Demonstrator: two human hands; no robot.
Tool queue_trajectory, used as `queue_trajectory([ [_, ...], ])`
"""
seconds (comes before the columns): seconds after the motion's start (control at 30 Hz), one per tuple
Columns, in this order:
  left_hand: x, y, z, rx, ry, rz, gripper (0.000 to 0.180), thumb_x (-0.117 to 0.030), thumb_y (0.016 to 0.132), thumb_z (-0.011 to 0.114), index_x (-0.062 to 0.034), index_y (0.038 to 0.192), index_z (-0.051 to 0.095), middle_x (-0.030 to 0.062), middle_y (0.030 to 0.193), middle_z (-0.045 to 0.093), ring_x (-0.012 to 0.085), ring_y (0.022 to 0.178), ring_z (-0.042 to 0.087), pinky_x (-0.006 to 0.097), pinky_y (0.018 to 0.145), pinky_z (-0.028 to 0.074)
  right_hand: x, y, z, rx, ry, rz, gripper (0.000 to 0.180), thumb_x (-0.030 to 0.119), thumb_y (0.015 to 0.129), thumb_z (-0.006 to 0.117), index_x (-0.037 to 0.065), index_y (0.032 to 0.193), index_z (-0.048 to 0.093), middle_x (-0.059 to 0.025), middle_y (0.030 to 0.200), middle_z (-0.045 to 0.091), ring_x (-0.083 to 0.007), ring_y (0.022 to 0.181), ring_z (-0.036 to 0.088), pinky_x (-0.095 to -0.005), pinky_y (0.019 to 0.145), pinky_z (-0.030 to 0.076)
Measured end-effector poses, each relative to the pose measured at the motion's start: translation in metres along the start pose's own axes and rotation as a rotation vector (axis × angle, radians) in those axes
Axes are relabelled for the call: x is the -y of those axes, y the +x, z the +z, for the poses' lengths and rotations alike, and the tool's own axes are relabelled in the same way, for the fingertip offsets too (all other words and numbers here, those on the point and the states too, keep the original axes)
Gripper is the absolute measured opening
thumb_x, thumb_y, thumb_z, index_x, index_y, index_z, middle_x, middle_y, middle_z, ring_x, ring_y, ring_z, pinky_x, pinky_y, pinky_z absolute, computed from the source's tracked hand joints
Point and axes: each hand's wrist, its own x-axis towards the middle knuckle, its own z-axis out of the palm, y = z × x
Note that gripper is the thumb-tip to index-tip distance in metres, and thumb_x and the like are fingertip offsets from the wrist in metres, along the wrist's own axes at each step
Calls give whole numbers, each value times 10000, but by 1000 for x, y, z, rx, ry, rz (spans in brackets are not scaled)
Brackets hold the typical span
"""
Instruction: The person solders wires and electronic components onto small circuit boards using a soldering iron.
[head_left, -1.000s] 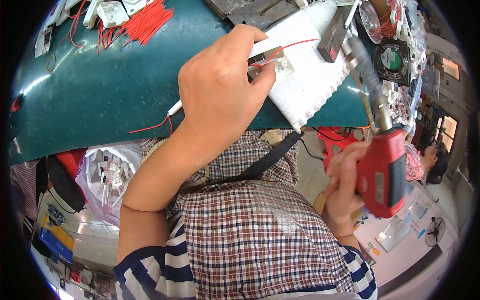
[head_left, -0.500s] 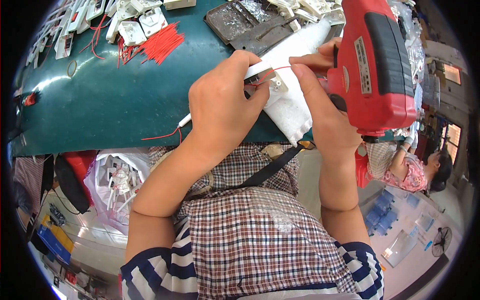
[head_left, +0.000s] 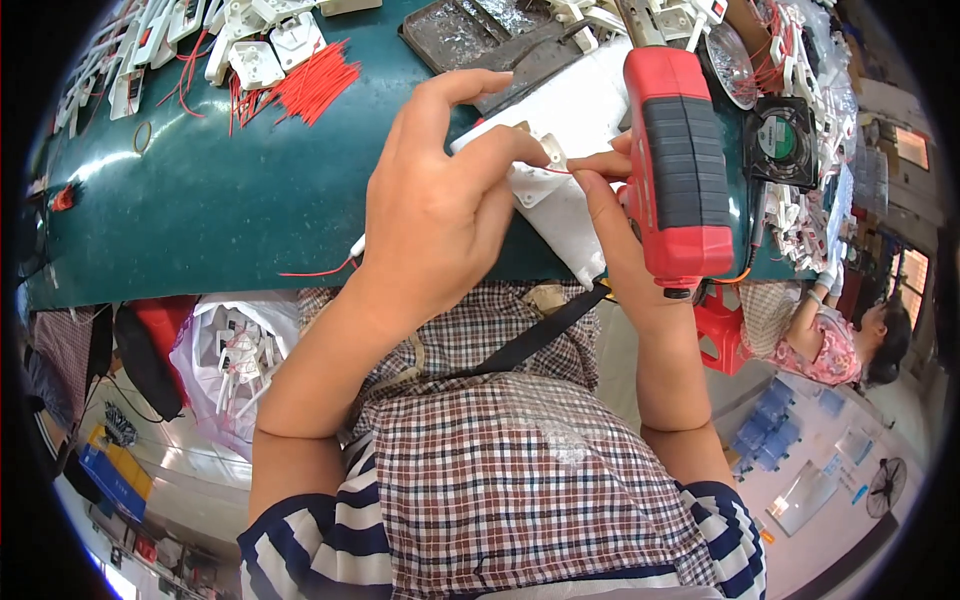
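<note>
My left hand (head_left: 435, 205) grips a small white plastic part (head_left: 528, 160) with a thin red wire coming off it, held over the front edge of the green bench (head_left: 220, 200). My right hand (head_left: 620, 225) carries a red and black power screwdriver (head_left: 682, 170), and its thumb and forefinger pinch the red wire right beside the white part. Both hands meet above a white cloth (head_left: 580, 110) lying on the bench. How the wire sits inside the part is hidden by my left fingers.
A bundle of cut red wires (head_left: 315, 85) and several white plastic parts (head_left: 255, 50) lie at the bench's far left. A dark metal tray (head_left: 480, 35) and a small black fan (head_left: 782, 140) sit farther back. A bag of white parts (head_left: 230, 360) hangs below. Another person (head_left: 840, 340) sits at right.
My right hand rose from beside my lap, bringing the red screwdriver up to the bench, and now pinches the wire at the white part. My left hand kept its hold on the part.
</note>
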Motion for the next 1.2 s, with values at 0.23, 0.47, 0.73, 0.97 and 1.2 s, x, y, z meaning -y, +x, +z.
queue_trajectory([
  [0.23, -12, -6, 11, -65, 89, -68, 138, -35, 654, 750, -63, 720, 632, 122, 1167, 582, 270, 954, 585, 302, 660, 494, -4, 1, 2, -50, 22, -42, 446, 57, 751, 756, -10, 1114, 507, -73, 990, 565, -151, 827, 599, -268, 725, 497],
  [0.47, -14, -10, 20, -150, 181, -48, 189, -48, 632, 762, -78, 667, 579, 109, 1132, 601, 295, 941, 575, 349, 709, 470, 21, -30, -47, -87, -34, 64, 315, 43, 882, 618, -22, 1169, 506, -91, 925, 578, -122, 702, 562, -267, 647, 453],
  [0.73, -22, -7, 20, -95, 194, -100, 184, -45, 630, 754, -73, 669, 576, 106, 1101, 605, 301, 956, 569, 361, 743, 469, 40, -82, -110, -29, -106, 339, 328, 120, 799, 674, -25, 1073, 567, -121, 922, 583, -188, 712, 549, -290, 639, 436],
  [0.97, -22, -6, 22, -90, 188, -114, 168, -56, 647, 745, -73, 665, 578, 103, 1091, 606, 304, 939, 565, 369, 742, 465, 20, -82, -116, 200, -174, 223, 223, 29, 672, 689, -26, 879, 626, -155, 839, 606, -303, 683, 602, -344, 631, 493],
  [1.2, -20, -9, 24, -94, 190, -111, 161, -56, 651, 742, -74, 672, 583, 100, 1089, 607, 302, 938, 565, 366, 738, 466, 22, -57, -98, 229, -233, -89, 216, -64, 619, 663, -42, 820, 588, -143, 739, 581, -273, 626, 582, -312, 576, 468],
])
